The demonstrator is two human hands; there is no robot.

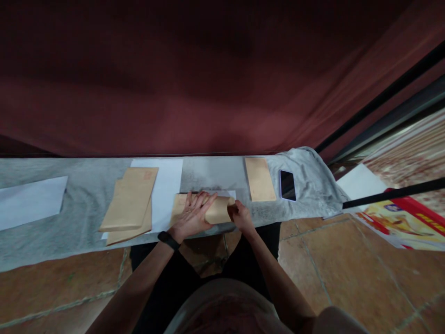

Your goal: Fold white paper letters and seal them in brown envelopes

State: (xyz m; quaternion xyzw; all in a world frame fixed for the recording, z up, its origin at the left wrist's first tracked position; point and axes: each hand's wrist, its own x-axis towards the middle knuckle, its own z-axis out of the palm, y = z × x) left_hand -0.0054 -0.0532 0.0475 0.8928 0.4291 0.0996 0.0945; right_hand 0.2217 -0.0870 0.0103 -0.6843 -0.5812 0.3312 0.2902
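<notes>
A brown paper envelope (219, 211) lies crosswise before me near the table's front edge, its right end lifted and curved open. My left hand (195, 214) rests flat across its left part, fingers spread, pressing on it. At the right end, my right hand (241, 215) has its fingers closed on the envelope's edge. A strip of white paper (227, 193) shows behind the envelope; whether any of it is inside, I cannot tell. Left of my hands, a stack of brown envelopes (131, 199) overlaps white sheets (168, 178).
A single brown envelope (260, 180) and a phone (288, 185) lie to the right on the grey cloth-covered table (215, 174). More white paper (31, 200) is at far left. A dark red curtain (208, 93) hangs behind; a colourful box (406, 220) stands right, past a black bar.
</notes>
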